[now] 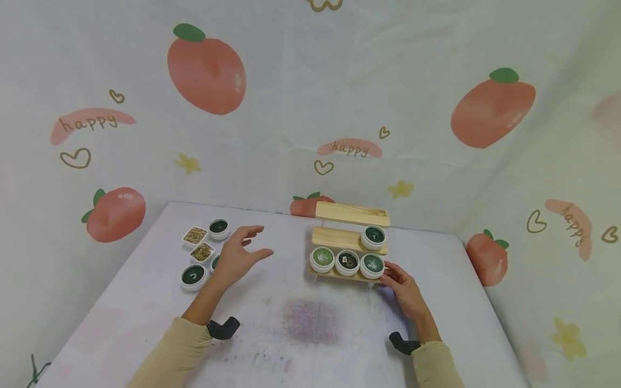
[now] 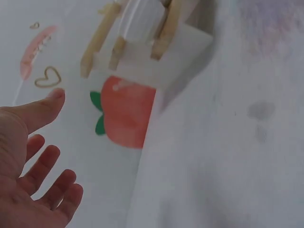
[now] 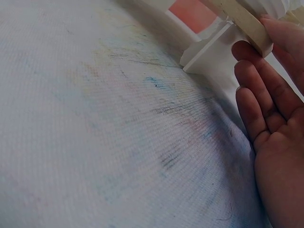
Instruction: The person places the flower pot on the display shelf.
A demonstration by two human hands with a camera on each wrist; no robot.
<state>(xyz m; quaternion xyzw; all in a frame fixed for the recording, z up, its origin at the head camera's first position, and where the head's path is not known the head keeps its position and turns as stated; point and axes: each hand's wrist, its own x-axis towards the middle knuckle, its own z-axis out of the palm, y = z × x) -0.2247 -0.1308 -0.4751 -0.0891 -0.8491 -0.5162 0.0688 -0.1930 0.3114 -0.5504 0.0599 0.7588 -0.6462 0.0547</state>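
In the head view a tiered wooden stand (image 1: 335, 237) holds white round jars. On its lowest step are a light green jar (image 1: 322, 258), a dark jar (image 1: 347, 262) with pale specks and a green jar (image 1: 372, 265). Another dark green jar (image 1: 374, 236) sits at the right of the middle step. My right hand (image 1: 407, 293) pinches the right end of the lowest step, thumb above and index finger below, beside the green jar. Thumb and fingers apart, my left hand (image 1: 240, 256) hovers over the table's left side and holds nothing.
Left of my left hand are two small square dishes (image 1: 195, 235) of dried bits, a dark green jar (image 1: 219, 228) behind and another jar (image 1: 193, 276) in front. My left hand partly hides one more jar (image 1: 215, 262). A printed cloth (image 1: 271, 118) hangs behind the table.
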